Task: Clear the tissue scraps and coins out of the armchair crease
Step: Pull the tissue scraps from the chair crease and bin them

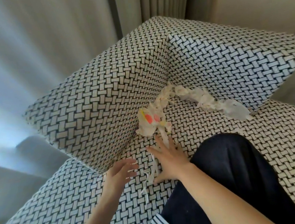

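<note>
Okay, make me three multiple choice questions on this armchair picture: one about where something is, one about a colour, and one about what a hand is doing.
1. Where do the white torn tissue scraps lie?
A. In the creases of the black-and-white woven-pattern armchair
B. On the floor
C. On top of the backrest

2. What colour are the blotches on the biggest crumpled tissue clump?
A. Green
B. Orange-pink
C. Blue

3. How is the right hand?
A. Curled in a fist round a coin
B. Out of view
C. Open, fingers spread on the seat by a thin tissue strip

Answers: 1 A, the scraps trail along where the seat meets arm and back. 2 B, orange-pink spots show on the clump. 3 C, its fingers are straight and hold nothing.
</note>
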Available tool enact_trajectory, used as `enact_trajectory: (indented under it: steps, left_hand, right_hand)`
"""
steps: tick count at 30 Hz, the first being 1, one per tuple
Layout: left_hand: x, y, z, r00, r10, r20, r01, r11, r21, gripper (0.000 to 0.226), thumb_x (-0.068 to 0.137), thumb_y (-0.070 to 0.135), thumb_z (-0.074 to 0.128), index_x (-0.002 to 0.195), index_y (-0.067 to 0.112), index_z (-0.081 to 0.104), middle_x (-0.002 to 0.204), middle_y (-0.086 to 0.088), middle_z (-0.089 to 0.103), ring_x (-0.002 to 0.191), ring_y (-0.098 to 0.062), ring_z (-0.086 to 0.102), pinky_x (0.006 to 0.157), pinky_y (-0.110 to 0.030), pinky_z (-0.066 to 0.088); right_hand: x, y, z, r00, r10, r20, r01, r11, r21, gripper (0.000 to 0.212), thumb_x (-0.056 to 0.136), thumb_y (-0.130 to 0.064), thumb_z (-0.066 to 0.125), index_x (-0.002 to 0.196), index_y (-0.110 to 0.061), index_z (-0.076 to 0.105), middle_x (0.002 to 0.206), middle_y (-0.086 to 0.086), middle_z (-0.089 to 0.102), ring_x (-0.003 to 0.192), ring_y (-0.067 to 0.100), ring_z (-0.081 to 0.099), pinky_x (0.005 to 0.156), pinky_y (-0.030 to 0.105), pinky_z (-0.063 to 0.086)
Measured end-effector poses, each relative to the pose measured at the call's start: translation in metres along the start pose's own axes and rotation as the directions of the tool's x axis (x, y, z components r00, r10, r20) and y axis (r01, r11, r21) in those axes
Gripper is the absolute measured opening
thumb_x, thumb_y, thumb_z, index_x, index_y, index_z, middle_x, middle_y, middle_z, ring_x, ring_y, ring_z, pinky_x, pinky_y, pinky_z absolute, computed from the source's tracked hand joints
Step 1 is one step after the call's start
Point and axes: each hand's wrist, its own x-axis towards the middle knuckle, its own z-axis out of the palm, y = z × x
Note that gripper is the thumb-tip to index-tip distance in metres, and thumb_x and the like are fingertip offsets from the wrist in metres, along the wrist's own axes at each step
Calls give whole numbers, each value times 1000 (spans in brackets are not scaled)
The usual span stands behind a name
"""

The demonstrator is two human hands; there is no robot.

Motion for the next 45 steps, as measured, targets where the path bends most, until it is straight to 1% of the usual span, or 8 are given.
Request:
enact_trajectory:
  steps: [7, 10, 14, 19, 25, 30, 40, 45]
  left_hand:
    - [2, 1, 4, 998, 56, -20, -55, 998, 44, 16, 94, 18, 52, 96, 19, 69, 93, 1, 73, 87, -20, 67, 82, -32, 50]
    - [4, -10, 8, 979, 195, 52, -202, 933, 297, 17, 86, 19, 65, 103, 24, 64, 105, 11, 65, 92, -9, 63, 70, -16, 46]
    - [3, -34, 14, 915, 331, 232, -398, 640, 658, 55, 74, 33, 76, 123, 29, 51, 117, 16, 44, 107, -5, 42, 93, -18, 37]
    - [4, -46, 15, 834, 409, 371, -538, 450, 713, 73, 74, 39, 75, 138, 33, 39, 124, 18, 32, 112, -1, 23, 104, -17, 25]
    - [9, -54, 7, 769, 483, 418, -620, 409, 670, 48, 81, 30, 70, 127, 27, 56, 109, 19, 42, 107, 1, 38, 99, -11, 30]
    - [13, -56, 2, 737, 504, 450, -663, 414, 623, 18, 82, 23, 70, 101, 22, 69, 99, 20, 50, 98, -1, 48, 91, -17, 42]
    - [25, -50, -4, 599, 548, 583, -745, 117, 656, 26, 62, 23, 81, 78, 28, 61, 91, 17, 60, 82, 3, 59, 79, -10, 50]
    - [41, -50, 1, 590, 548, 593, -749, 99, 655, 35, 62, 10, 84, 81, 26, 59, 81, 16, 61, 71, 3, 58, 72, -7, 49]
  right_hand:
    - [1, -2, -1, 931, -131, -341, 158, 986, 52, 36, 89, -29, 60, 122, -14, 57, 119, 5, 57, 114, 24, 50, 91, 38, 46]
    - [0, -2, -1, 892, -110, -438, 193, 970, 149, 21, 92, -12, 54, 111, -12, 64, 108, 5, 64, 105, 23, 57, 85, 37, 50]
    - [-5, 1, -6, 833, -26, -553, 249, 910, 332, 16, 91, -14, 56, 102, -14, 68, 102, 0, 68, 95, 17, 61, 77, 34, 51]
    - [-11, 6, -15, 752, 106, -651, 342, 781, 523, 8, 86, -14, 63, 90, -16, 69, 81, -8, 64, 70, 7, 57, 65, 22, 47]
    - [-20, 15, -32, 705, 412, -577, 403, 437, 804, 5, 83, -13, 68, 88, -12, 70, 75, -7, 67, 69, -1, 60, 59, 14, 46]
    - [-24, 22, -41, 702, 551, -451, 461, 131, 878, 2, 79, -11, 68, 79, -13, 67, 82, 17, 68, 74, 41, 59, 70, 52, 51]
    - [-27, 35, -54, 758, 638, -134, 533, -488, 691, 18, 86, 5, 53, 74, -7, 59, 65, 3, 51, 51, 7, 48, 47, 15, 43]
    - [-25, 37, -55, 780, 619, -95, 534, -579, 616, 18, 86, 3, 54, 74, -9, 58, 70, 0, 55, 59, 7, 50, 58, 17, 45]
